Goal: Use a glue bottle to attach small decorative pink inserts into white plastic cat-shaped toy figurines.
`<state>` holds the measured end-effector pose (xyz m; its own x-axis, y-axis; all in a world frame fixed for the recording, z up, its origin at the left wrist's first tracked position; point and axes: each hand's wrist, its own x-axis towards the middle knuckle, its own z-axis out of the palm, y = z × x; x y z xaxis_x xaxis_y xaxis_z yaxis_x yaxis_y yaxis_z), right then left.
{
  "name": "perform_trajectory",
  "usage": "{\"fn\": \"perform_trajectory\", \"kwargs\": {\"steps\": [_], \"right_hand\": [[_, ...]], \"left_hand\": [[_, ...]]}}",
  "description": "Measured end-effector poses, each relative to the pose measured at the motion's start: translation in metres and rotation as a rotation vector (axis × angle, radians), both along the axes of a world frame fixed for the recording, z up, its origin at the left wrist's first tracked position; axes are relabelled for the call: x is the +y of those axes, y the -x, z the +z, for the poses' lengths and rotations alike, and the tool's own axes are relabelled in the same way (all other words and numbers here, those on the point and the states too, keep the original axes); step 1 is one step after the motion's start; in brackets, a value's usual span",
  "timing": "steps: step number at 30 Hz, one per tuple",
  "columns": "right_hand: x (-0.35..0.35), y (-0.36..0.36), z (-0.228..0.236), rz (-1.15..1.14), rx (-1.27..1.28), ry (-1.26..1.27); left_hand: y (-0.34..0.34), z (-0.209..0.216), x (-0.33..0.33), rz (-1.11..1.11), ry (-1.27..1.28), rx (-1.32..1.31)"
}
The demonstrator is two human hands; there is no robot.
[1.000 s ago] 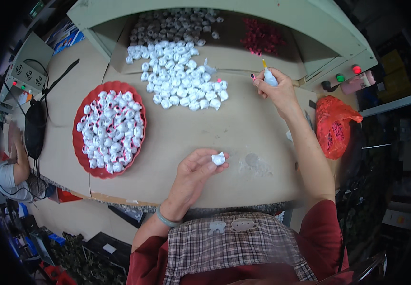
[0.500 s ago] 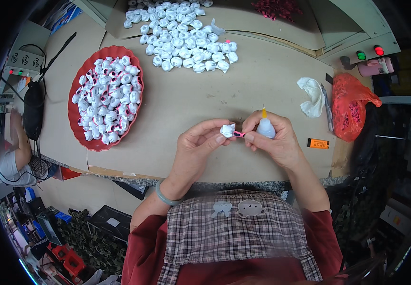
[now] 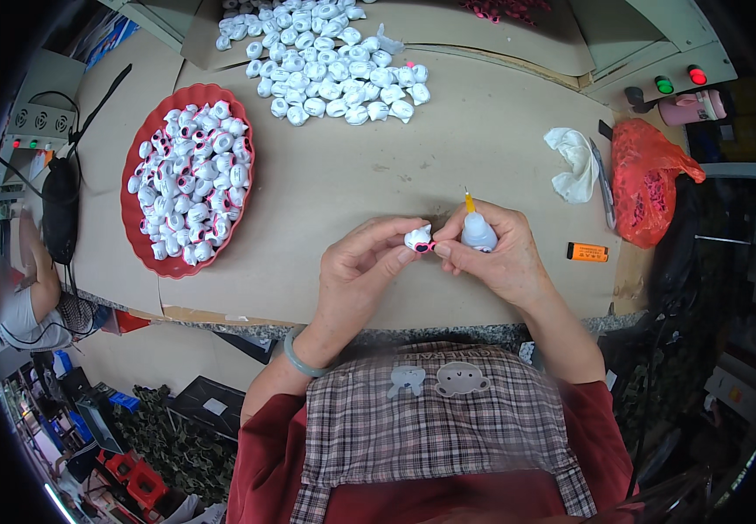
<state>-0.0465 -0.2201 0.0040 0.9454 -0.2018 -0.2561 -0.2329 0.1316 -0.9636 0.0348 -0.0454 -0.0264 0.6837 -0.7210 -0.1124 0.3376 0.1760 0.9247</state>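
Between the thumb and fingers of my left hand (image 3: 365, 262) is a small white cat-shaped head (image 3: 417, 236) with pointed ears. Tiny pink sunglasses (image 3: 425, 248) with dark lenses lie against its front. My right hand (image 3: 500, 253) pinches one end of the sunglasses with thumb and forefinger. Tucked in that same hand is a whitish squeeze bottle (image 3: 479, 232) with a yellow needle tip, pointing away from me. Both hands are close together above the near part of the table.
At left, a red scalloped tray (image 3: 250, 175) holds many white heads, several with pink glasses. More white heads (image 3: 334, 74) lie at the back. At right are crumpled tissue (image 3: 573, 166), tweezers (image 3: 602, 185), an orange lighter (image 3: 587, 252) and a red plastic bag (image 3: 644, 210). Another person (image 3: 37, 288) is at far left.
The pink sunglasses, earlier held out to the right of the white head, are now against its front. My right hand has moved left, and the bottle tip leans further left.
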Motion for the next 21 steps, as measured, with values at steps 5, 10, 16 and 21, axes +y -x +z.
{"fn": "perform_trajectory", "kwargs": {"steps": [5,10,16,21], "right_hand": [[0.004,0.003,-0.006,-0.064,0.045,-0.01],[0.014,0.006,-0.012,-0.144,0.063,0.094],[0.02,0.008,-0.012,-0.205,-0.019,0.222],[0.021,0.008,-0.011,-0.19,-0.033,0.263]], "left_hand": [[0.0,0.0,-0.002,0.005,-0.009,-0.179],[0.003,-0.001,-0.004,0.04,-0.033,-0.196],[0.006,-0.005,-0.003,0.038,0.012,-0.133],[0.006,-0.006,-0.003,0.027,0.016,-0.13]]}}
